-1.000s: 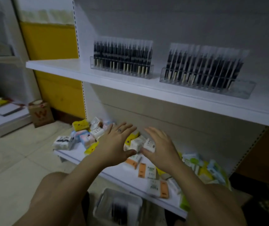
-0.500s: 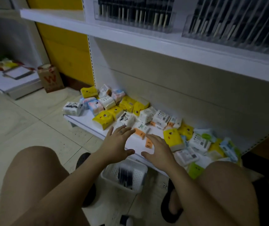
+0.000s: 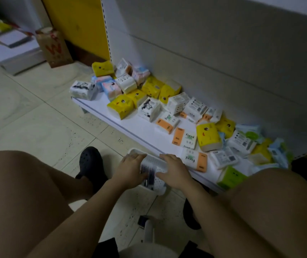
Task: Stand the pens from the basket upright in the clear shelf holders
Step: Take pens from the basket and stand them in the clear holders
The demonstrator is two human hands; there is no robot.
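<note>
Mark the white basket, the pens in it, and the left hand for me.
basket (image 3: 153, 162), head view, white perforated far wall.
pens (image 3: 149, 176), head view, dark barrels inside the basket.
left hand (image 3: 130, 169), head view, back of the hand.

Both hands are low between the bent bare knees, with the palms turned down. The left hand (image 3: 130, 170) comes in from 7 o'clock on a bare left forearm (image 3: 85, 207), and its fingers are nearly straight and point to 1 o'clock. The right hand (image 3: 174, 173) comes in from 4 o'clock, with fingers a little spread that point to 11 o'clock. The thumbs face each other, near but apart. The left knee (image 3: 18, 168) stands at 9 o'clock of the hands, the right knee (image 3: 271, 194) at 3 o'clock.
</note>
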